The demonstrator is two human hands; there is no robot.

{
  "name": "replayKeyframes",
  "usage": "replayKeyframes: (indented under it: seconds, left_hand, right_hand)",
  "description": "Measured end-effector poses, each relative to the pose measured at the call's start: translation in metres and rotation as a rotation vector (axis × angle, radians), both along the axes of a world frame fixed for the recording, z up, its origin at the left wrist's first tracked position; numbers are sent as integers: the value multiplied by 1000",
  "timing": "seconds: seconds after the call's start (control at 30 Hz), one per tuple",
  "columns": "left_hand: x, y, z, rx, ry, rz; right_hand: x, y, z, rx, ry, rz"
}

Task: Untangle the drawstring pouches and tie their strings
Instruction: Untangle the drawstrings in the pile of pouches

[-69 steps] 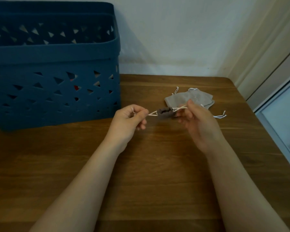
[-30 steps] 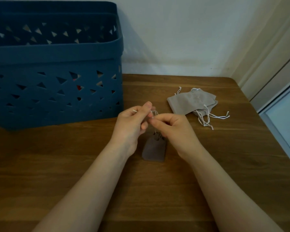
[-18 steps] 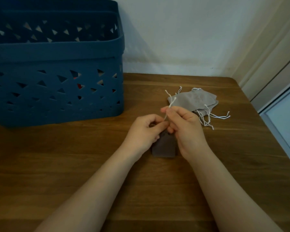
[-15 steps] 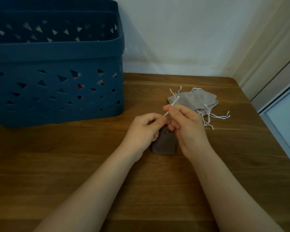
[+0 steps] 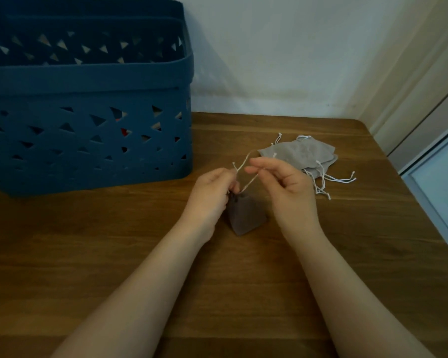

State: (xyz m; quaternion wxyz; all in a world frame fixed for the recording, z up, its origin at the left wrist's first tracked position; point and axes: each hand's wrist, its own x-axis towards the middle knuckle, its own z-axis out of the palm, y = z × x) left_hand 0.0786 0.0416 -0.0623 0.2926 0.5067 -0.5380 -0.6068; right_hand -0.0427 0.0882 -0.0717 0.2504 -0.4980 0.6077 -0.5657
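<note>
A small brown drawstring pouch (image 5: 246,215) lies on the wooden table (image 5: 114,254) between my hands, its gathered mouth pointing up and left. White strings (image 5: 246,174) rise from the mouth and cross between my fingers. My left hand (image 5: 212,195) pinches a string right at the pouch's mouth. My right hand (image 5: 287,187) holds another string strand between thumb and forefinger, a little higher and to the right. A pile of light grey pouches (image 5: 300,153) with loose white strings lies behind my right hand.
A large dark blue plastic basket (image 5: 88,99) with triangular cut-outs stands at the back left against the white wall. The table's right edge (image 5: 424,210) runs beside a window frame. Bare wood lies in front of my arms.
The pouch went from stretched between my hands to lying on the table. My right hand has drawn its string out to the right; the pouch has tilted, mouth toward my left hand.
</note>
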Motion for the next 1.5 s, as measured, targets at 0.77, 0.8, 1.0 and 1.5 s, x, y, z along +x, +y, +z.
replayKeyframes:
  seconds: [0.77, 0.8, 1.0, 1.5]
  left_hand:
    - [7, -7, -4, -286, -102, -232]
    - [7, -7, -3, -283, -108, -231]
    - [7, -6, -1, -241, -119, -199]
    - [15, -10, 4, -63, 49, -164]
  right_hand:
    - [-8, -2, -1, 51, 354, 194]
    - [-9, -3, -2, 55, 429, 183]
    - [-8, -5, -5, 4, 696, 19]
    - [-10, -2, 1, -17, 343, 219]
